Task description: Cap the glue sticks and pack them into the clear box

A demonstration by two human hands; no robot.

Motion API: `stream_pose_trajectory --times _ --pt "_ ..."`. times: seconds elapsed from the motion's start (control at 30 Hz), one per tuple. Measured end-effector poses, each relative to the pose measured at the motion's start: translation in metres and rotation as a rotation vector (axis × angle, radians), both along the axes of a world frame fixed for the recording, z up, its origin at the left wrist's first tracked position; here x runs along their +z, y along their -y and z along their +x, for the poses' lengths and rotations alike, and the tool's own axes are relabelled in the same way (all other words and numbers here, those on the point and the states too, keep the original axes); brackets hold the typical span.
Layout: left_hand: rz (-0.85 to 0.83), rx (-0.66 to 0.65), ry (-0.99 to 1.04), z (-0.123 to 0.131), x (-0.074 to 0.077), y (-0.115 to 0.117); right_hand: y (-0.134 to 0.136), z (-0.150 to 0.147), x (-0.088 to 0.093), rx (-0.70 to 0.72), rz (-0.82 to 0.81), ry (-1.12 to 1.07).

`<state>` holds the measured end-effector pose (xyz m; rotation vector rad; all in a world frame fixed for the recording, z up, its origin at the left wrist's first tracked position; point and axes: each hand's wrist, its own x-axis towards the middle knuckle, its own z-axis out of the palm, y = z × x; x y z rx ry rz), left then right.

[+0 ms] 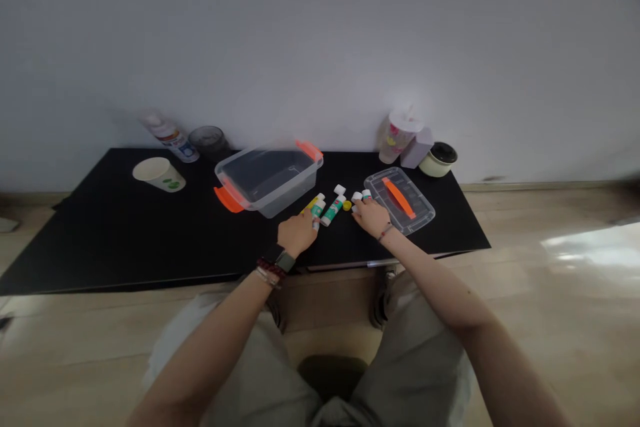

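My left hand, with a dark watch and bracelets at the wrist, curls its fingers around a white and green glue stick on the black table. A yellow stick lies just behind it, partly hidden. Between my hands rests another white and green glue stick, with a white cap and a yellow cap close by. My right hand bends its fingers over one more glue stick, mostly covered by them. A small white cap touches or nearly touches those fingertips.
An uncovered clear plastic box with orange latches stands behind my left hand. Its clear lid with an orange handle lies by my right hand. Along the back are a paper cup, spray can, dark bowl, tumbler and lidded pot.
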<state>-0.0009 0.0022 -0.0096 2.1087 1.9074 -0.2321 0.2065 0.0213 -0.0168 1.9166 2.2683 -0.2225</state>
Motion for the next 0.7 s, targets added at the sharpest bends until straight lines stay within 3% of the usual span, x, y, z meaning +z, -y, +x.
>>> stream_pose_trajectory --times 0.2,0.4,0.53,0.7 --pt "0.092 -0.045 -0.014 0.012 -0.018 -0.018 -0.002 0.005 0.002 -0.001 0.08 0.013" --pt "0.154 -0.044 0.017 0.02 -0.027 -0.03 0.003 0.009 0.006 0.015 -0.031 0.028" --pt "0.216 -0.096 0.005 0.021 -0.023 -0.032 0.005 0.014 0.011 0.013 -0.057 0.039" --pt "0.299 -0.114 0.036 0.014 -0.006 -0.027 0.014 0.022 0.022 -0.004 -0.048 0.032"
